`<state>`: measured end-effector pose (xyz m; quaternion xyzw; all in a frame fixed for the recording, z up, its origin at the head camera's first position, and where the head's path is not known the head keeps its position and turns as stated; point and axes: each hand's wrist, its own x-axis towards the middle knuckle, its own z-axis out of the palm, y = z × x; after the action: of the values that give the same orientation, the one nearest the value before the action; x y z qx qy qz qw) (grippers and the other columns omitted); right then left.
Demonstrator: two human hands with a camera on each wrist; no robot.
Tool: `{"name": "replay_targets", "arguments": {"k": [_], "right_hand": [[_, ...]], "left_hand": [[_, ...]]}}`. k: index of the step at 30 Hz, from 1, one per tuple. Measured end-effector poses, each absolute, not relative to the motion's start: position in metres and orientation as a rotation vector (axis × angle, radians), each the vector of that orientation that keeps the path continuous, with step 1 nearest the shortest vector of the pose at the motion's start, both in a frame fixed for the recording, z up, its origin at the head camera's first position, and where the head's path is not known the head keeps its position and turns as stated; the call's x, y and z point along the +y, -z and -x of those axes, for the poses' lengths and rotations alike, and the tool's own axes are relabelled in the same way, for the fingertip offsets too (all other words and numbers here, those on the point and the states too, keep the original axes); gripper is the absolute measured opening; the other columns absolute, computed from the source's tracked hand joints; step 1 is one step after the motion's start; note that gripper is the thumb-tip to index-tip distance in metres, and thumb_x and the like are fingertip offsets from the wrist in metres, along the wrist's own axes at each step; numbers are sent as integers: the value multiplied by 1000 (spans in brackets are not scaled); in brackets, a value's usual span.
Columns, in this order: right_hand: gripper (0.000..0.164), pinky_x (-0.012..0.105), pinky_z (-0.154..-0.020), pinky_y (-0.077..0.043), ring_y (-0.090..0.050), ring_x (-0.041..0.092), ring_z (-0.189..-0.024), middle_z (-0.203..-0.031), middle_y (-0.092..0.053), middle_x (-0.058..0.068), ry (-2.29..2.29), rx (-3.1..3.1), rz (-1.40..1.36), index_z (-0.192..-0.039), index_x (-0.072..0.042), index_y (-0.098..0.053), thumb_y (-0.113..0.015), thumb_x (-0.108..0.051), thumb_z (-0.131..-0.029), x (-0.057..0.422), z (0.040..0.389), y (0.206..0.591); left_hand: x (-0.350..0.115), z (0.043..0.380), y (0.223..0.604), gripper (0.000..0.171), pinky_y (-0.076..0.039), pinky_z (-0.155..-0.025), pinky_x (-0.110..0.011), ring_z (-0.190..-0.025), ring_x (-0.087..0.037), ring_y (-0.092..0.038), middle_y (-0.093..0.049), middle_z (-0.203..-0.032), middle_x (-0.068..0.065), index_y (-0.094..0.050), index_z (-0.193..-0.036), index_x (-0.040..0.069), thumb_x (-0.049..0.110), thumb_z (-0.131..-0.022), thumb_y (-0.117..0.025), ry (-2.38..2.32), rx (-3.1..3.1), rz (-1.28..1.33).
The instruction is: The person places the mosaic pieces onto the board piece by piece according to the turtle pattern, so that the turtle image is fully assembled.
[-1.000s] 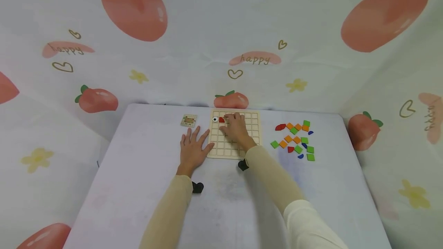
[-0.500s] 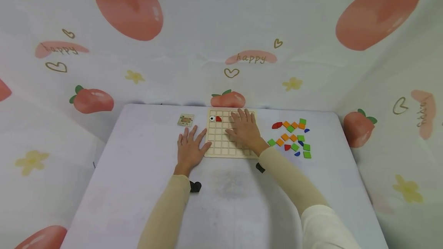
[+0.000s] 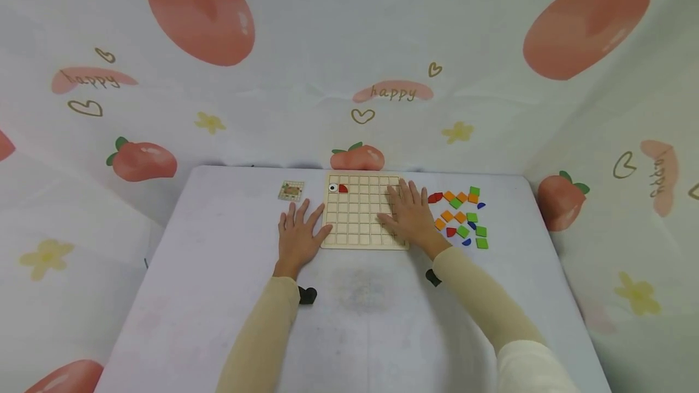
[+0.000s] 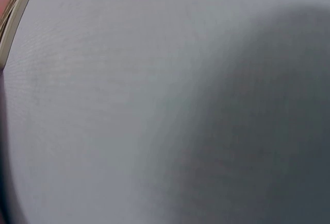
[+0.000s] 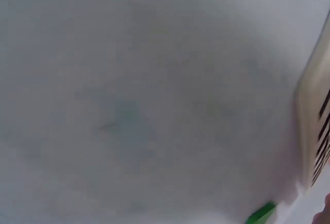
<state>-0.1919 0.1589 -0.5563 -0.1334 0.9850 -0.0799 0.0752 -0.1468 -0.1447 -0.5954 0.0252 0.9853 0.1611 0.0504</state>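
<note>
A square wooden grid board (image 3: 360,214) lies at the back of the table. In its upper left squares sit a white eye piece (image 3: 333,188) and, beside it, a red quarter-round piece (image 3: 343,188). My left hand (image 3: 298,236) rests with spread fingers by the board's left edge, the thumb at that edge. My right hand (image 3: 412,217) reaches over the board's right side with fingers extended and nothing seen in it. The right wrist view catches the board's edge (image 5: 312,100) and a green tile (image 5: 261,213); the left wrist view has a board corner (image 4: 15,18).
A small picture card (image 3: 292,190) lies left of the board. On the right are scattered orange tiles (image 3: 460,218), green tiles (image 3: 482,244), red pieces (image 3: 435,198) and blue half-rounds (image 3: 466,242). A patterned cloth wall (image 3: 306,108) stands behind the table.
My right hand has moved right, from beside the red quarter-round piece across the board to its right edge, its fingers straightening. My left hand stays by the board. The head view has shifted slightly.
</note>
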Motion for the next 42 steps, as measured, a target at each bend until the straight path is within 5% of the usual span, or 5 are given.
{"name": "replay_targets", "arguments": {"k": [21, 33, 42], "right_hand": [[80, 70, -125, -3, -15, 43, -155, -168, -17, 20, 409, 3013, 276, -157, -14, -33, -57, -60, -96, 242, 156, 565], [51, 66, -115, -26, -33, 44, -143, -153, -43, 21, 561, 3137, 328, -129, -8, -64, -75, -41, -91, 254, 146, 575], [40, 61, -106, -29, -40, 41, -130, -139, -54, 19, 644, 3168, 309, -120, -5, -69, -76, -33, -93, 250, 145, 580]], "left_hand": [[-145, 151, 597, 70, -2, -128, -61, -162, -34, 3, -12, -174, -1, -25, -160, 44, 75, -98, -32, -542, 3012, -97], [-147, 149, 597, 69, -3, -128, -61, -162, -34, 3, -12, -174, -1, -25, -160, 44, 74, -99, -33, -546, 3003, -84], [-147, 147, 597, 68, -2, -128, -60, -162, -34, 4, -11, -174, -1, -25, -160, 44, 73, -99, -33, -548, 2990, -96]]}}
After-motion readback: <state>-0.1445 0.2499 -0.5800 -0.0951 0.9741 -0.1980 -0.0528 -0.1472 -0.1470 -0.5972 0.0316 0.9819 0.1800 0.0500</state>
